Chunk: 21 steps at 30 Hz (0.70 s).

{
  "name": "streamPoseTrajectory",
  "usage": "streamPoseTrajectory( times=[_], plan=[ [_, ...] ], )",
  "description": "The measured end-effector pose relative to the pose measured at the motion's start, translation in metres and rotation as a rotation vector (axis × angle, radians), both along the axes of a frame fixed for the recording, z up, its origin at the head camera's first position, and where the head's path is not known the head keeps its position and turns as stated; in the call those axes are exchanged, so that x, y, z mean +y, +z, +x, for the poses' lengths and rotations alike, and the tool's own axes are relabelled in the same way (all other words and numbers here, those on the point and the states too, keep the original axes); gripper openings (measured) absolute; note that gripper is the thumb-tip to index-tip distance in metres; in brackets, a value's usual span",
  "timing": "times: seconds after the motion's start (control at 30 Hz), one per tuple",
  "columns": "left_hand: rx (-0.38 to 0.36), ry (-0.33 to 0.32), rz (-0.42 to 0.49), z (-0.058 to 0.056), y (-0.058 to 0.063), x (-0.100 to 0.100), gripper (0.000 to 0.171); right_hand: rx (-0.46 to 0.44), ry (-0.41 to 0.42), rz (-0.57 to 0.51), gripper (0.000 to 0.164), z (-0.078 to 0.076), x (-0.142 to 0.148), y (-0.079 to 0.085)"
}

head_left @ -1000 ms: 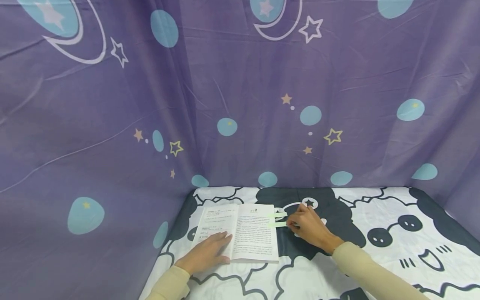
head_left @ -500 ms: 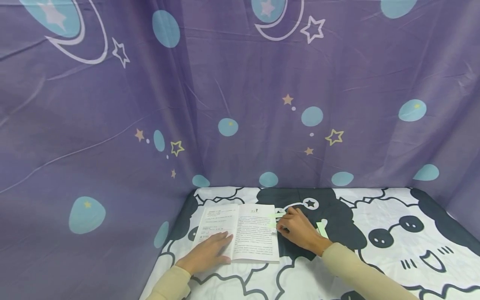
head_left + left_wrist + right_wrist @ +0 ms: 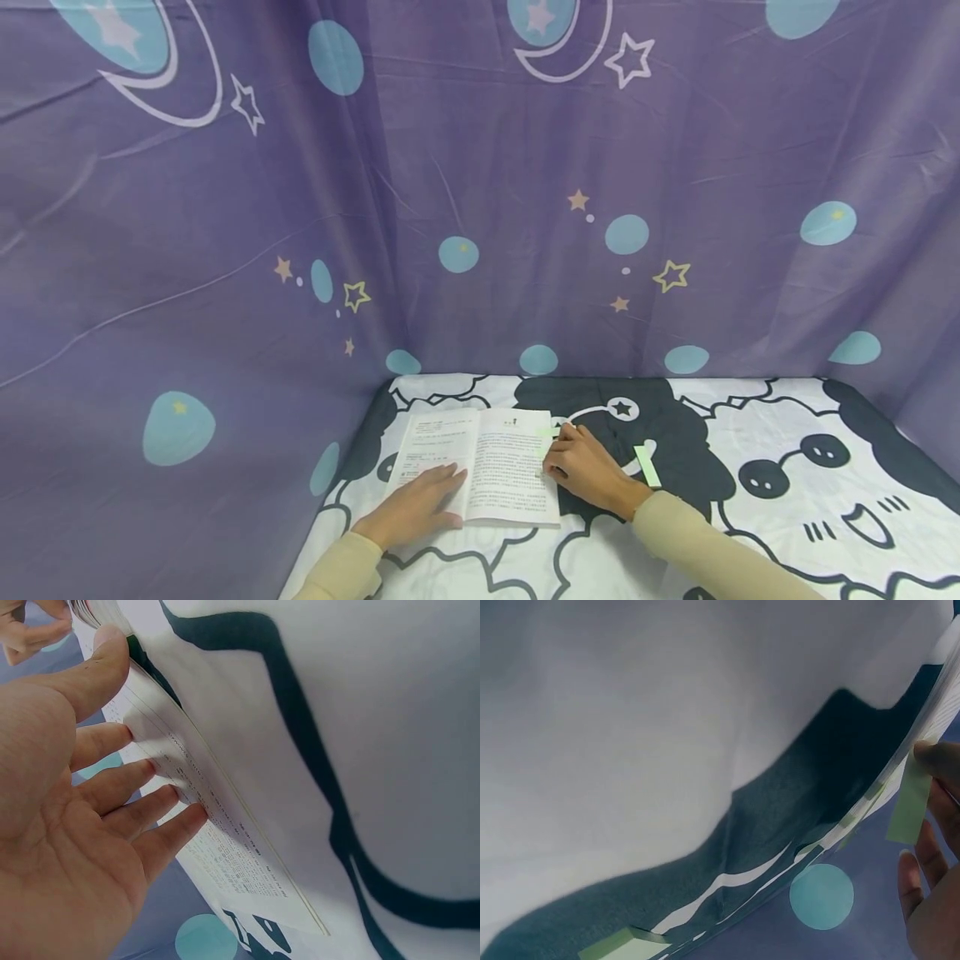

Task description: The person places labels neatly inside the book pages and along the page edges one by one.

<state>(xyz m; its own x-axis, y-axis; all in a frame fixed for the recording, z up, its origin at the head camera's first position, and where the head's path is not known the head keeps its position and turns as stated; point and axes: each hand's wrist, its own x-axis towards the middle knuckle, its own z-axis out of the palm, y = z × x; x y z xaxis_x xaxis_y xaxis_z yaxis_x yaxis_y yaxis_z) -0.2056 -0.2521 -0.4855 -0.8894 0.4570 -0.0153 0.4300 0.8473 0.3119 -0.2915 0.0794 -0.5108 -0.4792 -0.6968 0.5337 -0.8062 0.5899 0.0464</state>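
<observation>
An open book (image 3: 510, 475) with printed pages lies on the patterned cloth. My left hand (image 3: 420, 504) rests on its left page, and the left wrist view shows those fingers (image 3: 176, 832) extended over the print. At the right page's outer edge, my right hand (image 3: 588, 471) pinches a pale green sticky tab (image 3: 910, 802) between thumb and fingers, right at the page edge. Higher on that edge sit other green sticky tabs (image 3: 546, 432), partly covered by the right hand in the head view. A small pad of green sticky tabs (image 3: 647, 467) lies beside the right wrist.
The cloth (image 3: 795, 533) has black and white cartoon sheep faces. Behind it and to the left hang purple curtains (image 3: 480, 167) with moons, stars and blue dots. The book lies near the cloth's left side.
My right hand has moved left and slightly nearer to me, reaching the right page's edge. The pad of green tabs has come into view beside the wrist. My left hand has stayed put.
</observation>
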Motion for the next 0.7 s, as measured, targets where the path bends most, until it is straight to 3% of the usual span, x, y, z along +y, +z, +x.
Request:
streamPoseTrajectory(
  times=[0.17, 0.4, 0.7],
  plan=[
    [0.005, -0.003, -0.01, 0.0, -0.001, 0.001, 0.078, -0.009, 0.006, 0.031, 0.009, 0.001, 0.002, 0.001],
    [0.005, -0.009, -0.007, -0.001, -0.001, 0.003, 0.078, -0.028, 0.028, 0.153, 0.019, 0.007, 0.003, 0.005],
    [0.005, -0.006, -0.003, 0.0, 0.002, 0.002, 0.076, 0.157, 0.024, 0.42, 0.017, 0.02, -0.004, 0.007]
  ],
)
